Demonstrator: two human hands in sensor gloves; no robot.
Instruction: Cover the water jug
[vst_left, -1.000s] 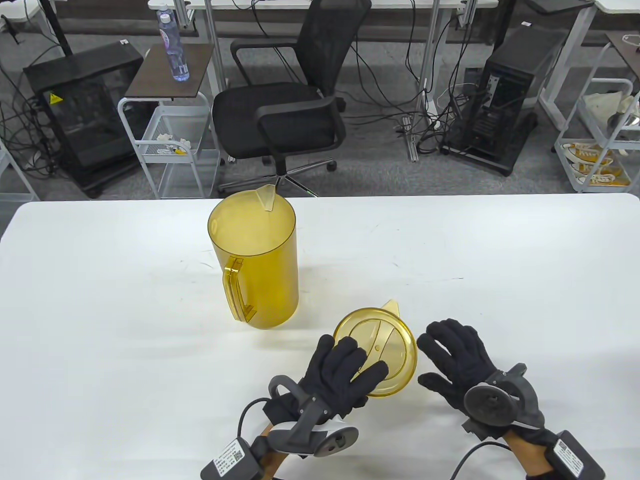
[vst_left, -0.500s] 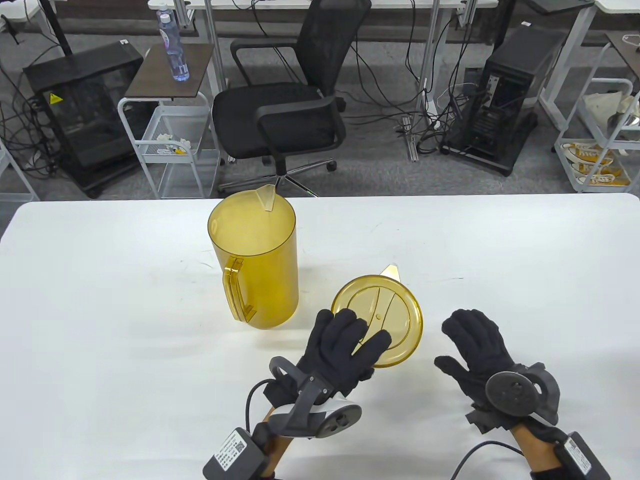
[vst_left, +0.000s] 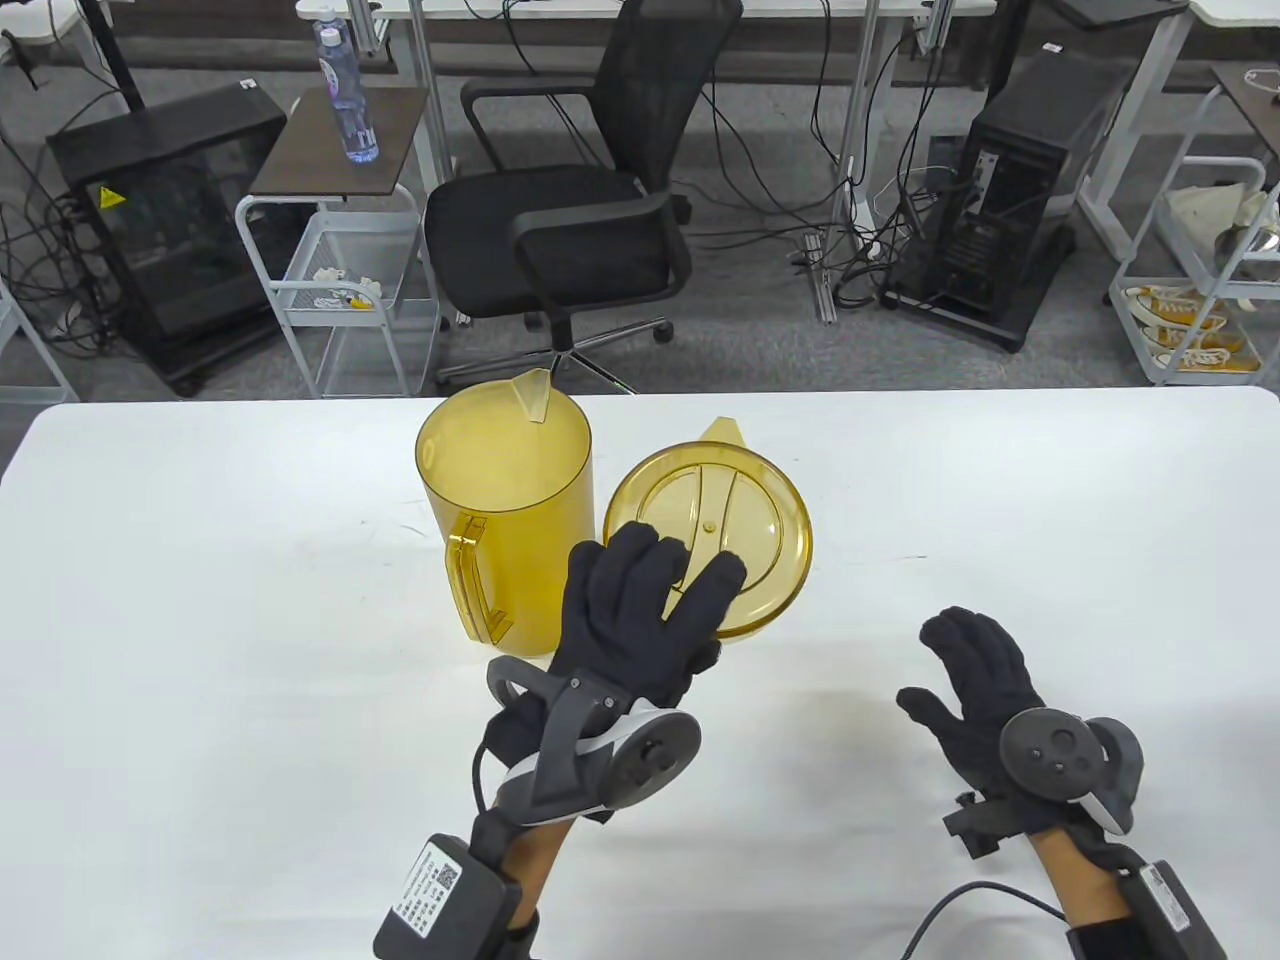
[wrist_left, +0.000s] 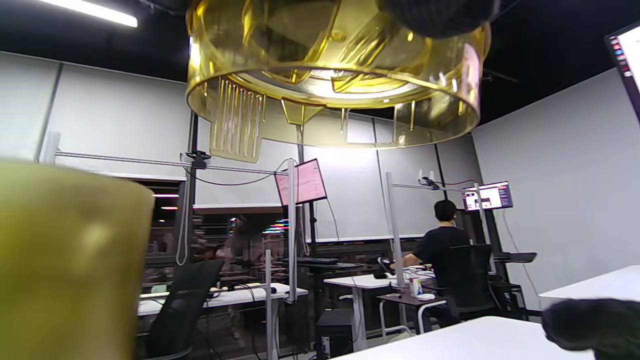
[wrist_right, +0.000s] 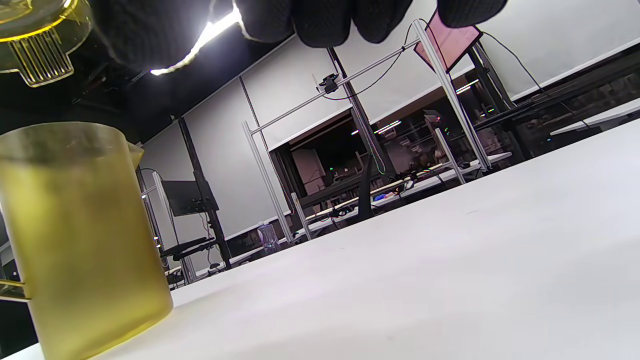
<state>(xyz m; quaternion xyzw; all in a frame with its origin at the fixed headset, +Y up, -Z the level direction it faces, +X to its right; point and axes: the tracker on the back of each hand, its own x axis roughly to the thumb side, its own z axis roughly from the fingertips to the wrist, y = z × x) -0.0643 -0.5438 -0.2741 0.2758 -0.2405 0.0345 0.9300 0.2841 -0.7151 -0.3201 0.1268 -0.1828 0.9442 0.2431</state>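
The amber water jug (vst_left: 505, 520) stands upright and uncovered on the white table (vst_left: 200, 600), handle toward me and spout at the far side. Its round amber lid (vst_left: 720, 500) hangs in the air just right of the jug's rim. My left hand (vst_left: 660, 580) grips the lid's near edge, fingers lying over its top. In the left wrist view the lid (wrist_left: 330, 75) shows from below, with the jug (wrist_left: 65, 260) at the left. My right hand (vst_left: 970, 665) hovers empty over the table at the right, fingers relaxed. The right wrist view shows the jug (wrist_right: 85, 240) and a corner of the lid (wrist_right: 35, 45).
The jug stands close to the table's far edge (vst_left: 900, 392). Beyond that edge are a black office chair (vst_left: 570, 210), a white trolley with a bottle (vst_left: 345, 90) and computer towers. Bare tabletop stretches to the left and right of the jug.
My left hand has lifted the lid from the near table and carried it up and away toward the jug's right side. My right hand has let go and drawn back to the right.
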